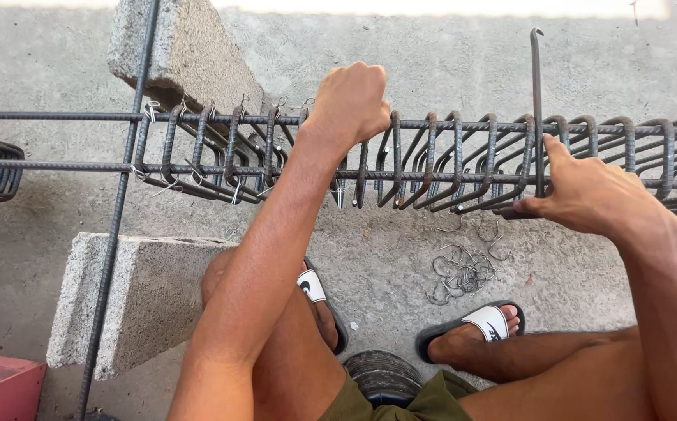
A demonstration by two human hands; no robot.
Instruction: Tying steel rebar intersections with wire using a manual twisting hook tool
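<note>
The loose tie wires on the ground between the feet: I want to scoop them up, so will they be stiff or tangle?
The tie wires look thin and bent into loops, so probably light and springy rather than stiff. They lie interlocked in a heap, so they would likely lift as a clump. Their cut ends may prick.

The scene is being lit evenly by soft daylight, and only faint shadows are being cast. A strip along the top edge is being blown out to white. Everything is being held sharp, though straight lines are being bowed slightly toward the edges.
</note>
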